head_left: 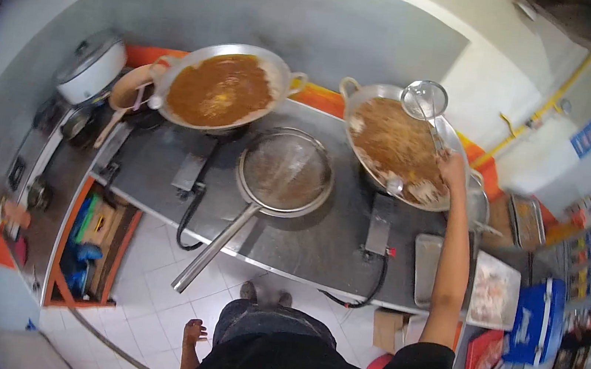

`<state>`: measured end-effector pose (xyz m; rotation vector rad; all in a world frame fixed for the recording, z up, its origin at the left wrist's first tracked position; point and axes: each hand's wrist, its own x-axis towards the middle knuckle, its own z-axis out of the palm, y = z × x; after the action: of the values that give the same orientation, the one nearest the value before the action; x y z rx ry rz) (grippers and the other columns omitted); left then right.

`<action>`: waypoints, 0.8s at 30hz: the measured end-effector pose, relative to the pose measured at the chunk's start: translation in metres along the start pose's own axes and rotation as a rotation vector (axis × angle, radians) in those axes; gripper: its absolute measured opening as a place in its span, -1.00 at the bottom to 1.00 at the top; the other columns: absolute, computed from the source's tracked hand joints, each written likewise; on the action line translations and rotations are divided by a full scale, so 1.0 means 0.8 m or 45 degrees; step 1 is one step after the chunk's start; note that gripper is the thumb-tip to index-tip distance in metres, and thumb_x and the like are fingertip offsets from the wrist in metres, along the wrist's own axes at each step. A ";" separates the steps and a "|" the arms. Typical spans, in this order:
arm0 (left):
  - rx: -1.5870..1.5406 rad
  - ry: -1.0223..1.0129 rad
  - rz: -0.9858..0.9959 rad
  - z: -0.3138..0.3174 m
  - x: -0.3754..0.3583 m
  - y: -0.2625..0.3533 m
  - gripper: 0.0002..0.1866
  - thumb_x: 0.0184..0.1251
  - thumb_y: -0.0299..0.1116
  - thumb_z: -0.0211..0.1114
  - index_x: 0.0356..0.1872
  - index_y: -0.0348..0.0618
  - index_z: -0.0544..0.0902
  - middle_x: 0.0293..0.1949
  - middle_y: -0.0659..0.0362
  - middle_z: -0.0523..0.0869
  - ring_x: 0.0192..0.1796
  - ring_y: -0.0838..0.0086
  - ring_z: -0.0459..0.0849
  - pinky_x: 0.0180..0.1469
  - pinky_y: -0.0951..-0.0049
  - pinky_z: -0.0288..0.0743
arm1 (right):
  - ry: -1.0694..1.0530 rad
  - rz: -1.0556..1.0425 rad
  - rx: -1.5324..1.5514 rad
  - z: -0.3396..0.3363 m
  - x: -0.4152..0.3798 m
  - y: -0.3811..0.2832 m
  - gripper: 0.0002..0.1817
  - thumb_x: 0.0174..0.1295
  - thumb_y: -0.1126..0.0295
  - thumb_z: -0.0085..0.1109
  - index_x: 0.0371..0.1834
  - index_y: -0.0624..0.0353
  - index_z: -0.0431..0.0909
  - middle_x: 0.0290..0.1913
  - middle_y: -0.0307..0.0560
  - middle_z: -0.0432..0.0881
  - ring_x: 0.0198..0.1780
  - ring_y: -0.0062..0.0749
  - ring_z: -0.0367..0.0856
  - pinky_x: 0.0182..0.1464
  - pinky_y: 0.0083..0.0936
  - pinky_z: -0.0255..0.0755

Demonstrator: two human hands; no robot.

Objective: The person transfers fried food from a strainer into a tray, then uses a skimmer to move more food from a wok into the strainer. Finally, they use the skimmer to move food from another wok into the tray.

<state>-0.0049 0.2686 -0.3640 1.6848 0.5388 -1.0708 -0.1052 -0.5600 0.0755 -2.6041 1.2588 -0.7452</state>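
My right hand (453, 168) is raised over the right wok (366, 98) and grips the handle of a wire skimmer (424, 100), whose round head hangs above the wok's far rim. That wok holds brown oil with pale food at its near edge. My left hand (194, 333) hangs loose by my hip, empty, fingers apart. A second wok (280, 70) of brown oil sits at the left of the steel counter (317, 243). Between the woks lies a large round mesh strainer (285, 172), its long handle sticking out past the counter's front edge.
A white rice cooker (91, 68) and an orange basin (129, 86) stand at the far left. Metal trays (425, 269), one with pale food (494, 291), and a blue bag (537, 321) crowd the right side. Black hoses hang under the counter. White tiled floor lies below.
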 end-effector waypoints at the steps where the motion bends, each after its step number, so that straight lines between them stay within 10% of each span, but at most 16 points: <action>1: 0.012 -0.014 0.085 0.000 0.012 0.014 -0.80 0.29 -0.25 0.11 -0.11 -0.01 0.48 -0.39 0.00 0.62 -0.50 0.20 0.61 -0.49 0.10 0.59 | -0.012 0.080 -0.092 -0.013 -0.011 0.017 -0.79 0.10 0.39 0.12 -0.27 0.28 0.60 -0.29 0.35 0.61 -0.16 0.25 0.58 -0.13 -0.06 0.45; 4: 0.144 -0.087 -0.057 -0.002 0.052 0.045 -0.79 0.29 -0.24 0.12 -0.09 -0.01 0.48 -0.40 0.01 0.63 -0.49 0.20 0.63 -0.52 0.12 0.58 | 0.215 -0.082 -0.410 -0.032 -0.049 0.066 -0.83 -0.03 0.46 0.22 -0.36 0.31 0.58 -0.36 0.27 0.62 -0.27 0.21 0.60 -0.20 -0.13 0.46; 8: 0.357 -0.150 0.007 0.011 0.053 0.089 -0.73 0.27 -0.24 0.08 -0.05 -0.07 0.46 -0.37 -0.02 0.65 -0.43 0.19 0.65 -0.45 0.06 0.62 | 0.056 0.345 -0.549 -0.066 -0.095 0.048 -0.79 -0.09 0.54 0.19 -0.33 0.33 0.55 -0.24 0.30 0.61 -0.09 0.14 0.58 -0.04 -0.10 0.45; 12: -0.100 -0.493 -0.235 -0.028 0.104 0.083 -0.79 0.23 -0.20 0.11 -0.17 0.01 0.53 -0.43 0.05 0.63 -0.46 0.18 0.64 -0.49 0.09 0.60 | 0.146 0.371 -0.506 -0.065 -0.114 0.040 -0.80 0.13 0.47 -0.01 -0.30 0.34 0.58 -0.20 0.33 0.61 -0.06 0.15 0.59 -0.04 -0.06 0.45; 16: 0.274 -0.114 -0.021 -0.005 0.076 0.094 -0.78 0.22 -0.29 0.13 -0.10 0.03 0.49 -0.39 0.01 0.62 -0.54 0.20 0.61 -0.55 0.12 0.59 | -0.185 0.436 -0.593 -0.015 -0.097 0.094 -0.76 0.17 0.45 0.02 -0.15 0.31 0.57 -0.03 0.28 0.58 0.04 0.10 0.56 0.02 -0.09 0.47; 24: -0.133 -0.173 -0.085 -0.008 0.039 0.011 -0.68 0.26 -0.28 0.07 0.02 -0.11 0.45 -0.34 -0.04 0.62 -0.45 0.14 0.63 -0.49 0.08 0.62 | -0.776 0.430 -0.098 0.053 -0.044 0.095 -0.77 0.01 0.35 0.27 -0.31 0.28 0.65 -0.44 0.04 0.68 -0.50 -0.28 0.63 -0.43 -0.36 0.52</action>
<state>0.0200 0.2666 -0.3857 1.5006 0.5569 -1.1755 -0.1548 -0.5848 -0.0004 -2.2960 1.4616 0.1520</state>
